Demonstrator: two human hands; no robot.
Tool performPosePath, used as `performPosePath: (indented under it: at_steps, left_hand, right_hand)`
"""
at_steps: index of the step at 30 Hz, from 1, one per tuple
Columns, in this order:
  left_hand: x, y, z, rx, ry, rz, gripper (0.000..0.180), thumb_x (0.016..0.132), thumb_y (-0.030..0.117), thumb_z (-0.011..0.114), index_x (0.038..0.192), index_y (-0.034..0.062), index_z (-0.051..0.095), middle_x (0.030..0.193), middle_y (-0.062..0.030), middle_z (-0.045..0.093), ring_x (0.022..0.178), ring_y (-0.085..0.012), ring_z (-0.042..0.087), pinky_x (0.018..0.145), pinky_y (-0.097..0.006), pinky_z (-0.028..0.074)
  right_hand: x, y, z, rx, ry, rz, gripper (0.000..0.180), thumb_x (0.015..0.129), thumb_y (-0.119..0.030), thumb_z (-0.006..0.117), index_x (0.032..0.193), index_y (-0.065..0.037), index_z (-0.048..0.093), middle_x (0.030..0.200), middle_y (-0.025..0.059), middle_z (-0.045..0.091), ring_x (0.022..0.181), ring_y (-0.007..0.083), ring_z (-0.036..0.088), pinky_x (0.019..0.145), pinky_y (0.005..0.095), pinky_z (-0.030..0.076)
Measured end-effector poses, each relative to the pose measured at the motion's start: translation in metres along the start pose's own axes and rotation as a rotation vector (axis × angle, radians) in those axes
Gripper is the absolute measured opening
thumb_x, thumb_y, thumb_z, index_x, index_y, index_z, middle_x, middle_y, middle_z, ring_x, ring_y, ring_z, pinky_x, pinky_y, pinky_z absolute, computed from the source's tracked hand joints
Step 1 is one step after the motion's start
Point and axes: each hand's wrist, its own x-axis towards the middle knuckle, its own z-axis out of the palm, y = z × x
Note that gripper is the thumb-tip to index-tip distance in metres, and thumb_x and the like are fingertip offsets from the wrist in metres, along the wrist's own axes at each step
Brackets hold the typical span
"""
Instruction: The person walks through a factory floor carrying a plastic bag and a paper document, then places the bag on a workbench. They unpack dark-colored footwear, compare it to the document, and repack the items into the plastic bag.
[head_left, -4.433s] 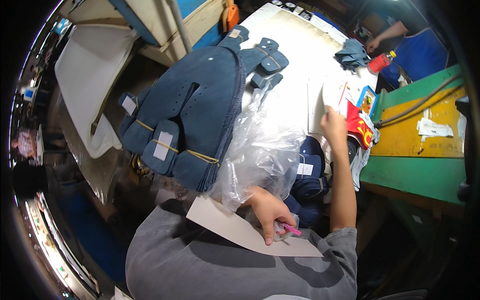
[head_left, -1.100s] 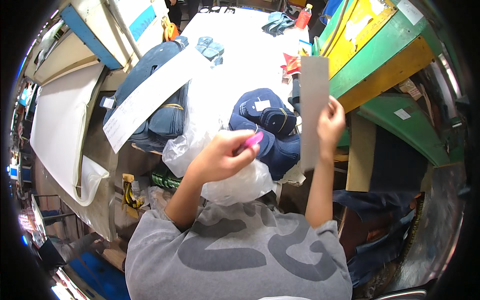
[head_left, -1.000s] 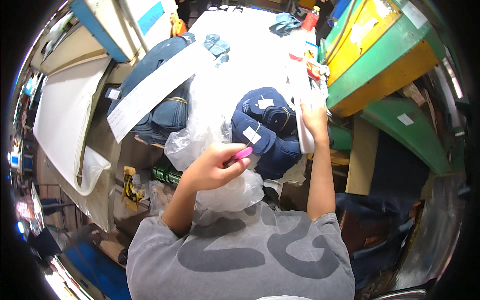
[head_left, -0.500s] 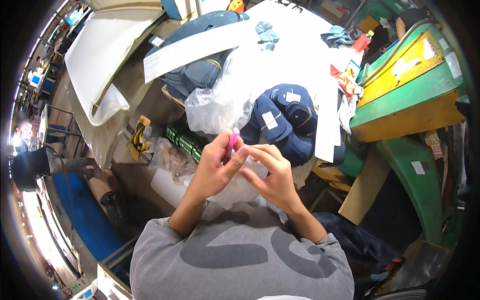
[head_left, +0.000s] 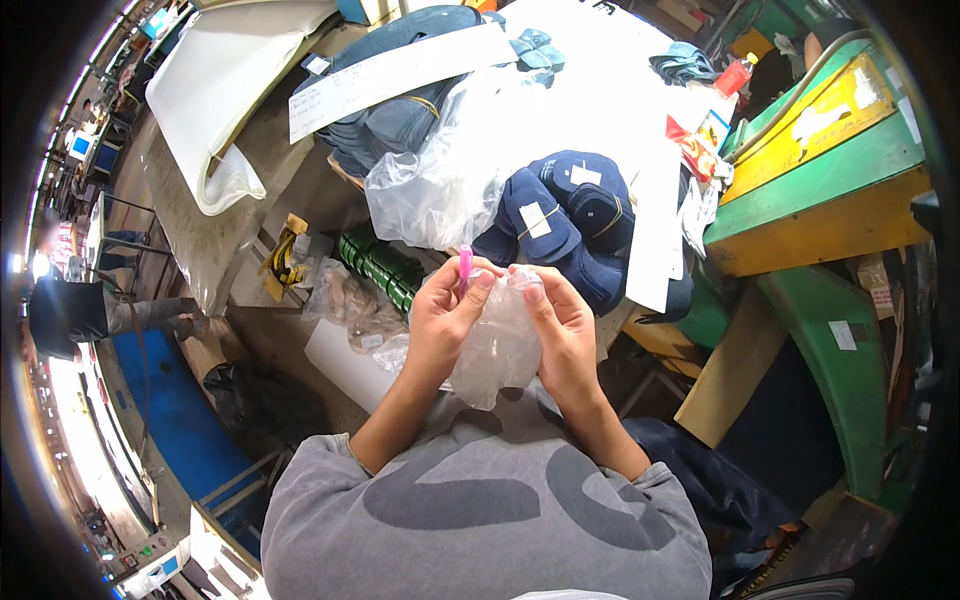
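Observation:
A clear plastic bag hangs between my two hands, in front of my grey shirt. My left hand pinches the bag's upper left edge, and a pink pen stands upright among the same fingers. On the other side, my right hand grips the bag's bunched upper right edge between thumb and fingers. Just beyond my hands, bundled stacks of navy cut pieces with white labels lie on the white table. To their left, a larger clear plastic bag droops over the table's edge.
Grey-blue cut pieces lie beneath a written paper strip. A red bottle is at the far right, near a green and yellow machine. Below the table sits a green roll. Another person is at far left.
My right hand has taken hold of the bag's upper edge; its fingers were looser before. The bag now hangs spread between both hands, and the pen has turned more upright.

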Motion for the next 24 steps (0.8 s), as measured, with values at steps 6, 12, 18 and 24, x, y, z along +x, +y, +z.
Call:
performPosePath:
  at_steps: [6,12,18,24]
  left_hand:
    - [0.006,0.01,-0.007,-0.199,0.031,-0.096,0.022,0.106,0.025,0.064,0.11,0.0045,0.072,0.079,0.0053,0.063,0.055,0.0013,0.037,0.051,-0.02,0.027]
    - [0.013,0.009,-0.017,-0.311,0.119,-0.071,0.026,0.105,0.028,0.064,0.108,0.0039,0.073,0.07,0.0072,0.058,0.052,0.0004,0.03,0.049,-0.022,0.022]
    - [0.021,0.007,-0.028,-0.359,0.164,-0.024,0.025,0.105,0.028,0.064,0.107,0.0045,0.072,0.074,0.0046,0.061,0.051,-0.0006,0.028,0.049,-0.022,0.022]
    - [0.036,0.005,-0.024,-0.535,0.291,-0.093,0.027,0.108,0.032,0.057,0.108,0.0081,0.07,0.097,-0.0026,0.072,0.05,-0.001,0.031,0.048,-0.02,0.028]
  right_hand:
    - [0.017,0.002,0.006,0.206,-0.022,-0.078,0.016,0.107,-0.014,0.057,0.118,-0.002,0.062,0.119,0.0089,0.066,0.112,0.0137,0.061,0.102,0.031,0.046]
    - [0.027,0.011,0.011,0.4,-0.048,-0.078,0.01,0.108,-0.013,0.055,0.112,-0.006,0.06,0.119,0.0088,0.066,0.113,0.0174,0.061,0.105,0.0352,0.046]
    - [0.037,0.014,0.009,0.51,-0.071,-0.073,0.009,0.108,-0.015,0.054,0.109,-0.009,0.059,0.11,0.0049,0.063,0.108,0.0162,0.06,0.103,0.0337,0.046]
    - [0.046,0.012,0.012,0.609,-0.114,-0.029,0.011,0.11,-0.018,0.05,0.108,-0.01,0.057,0.109,0.0041,0.06,0.107,0.0149,0.056,0.102,0.032,0.045]
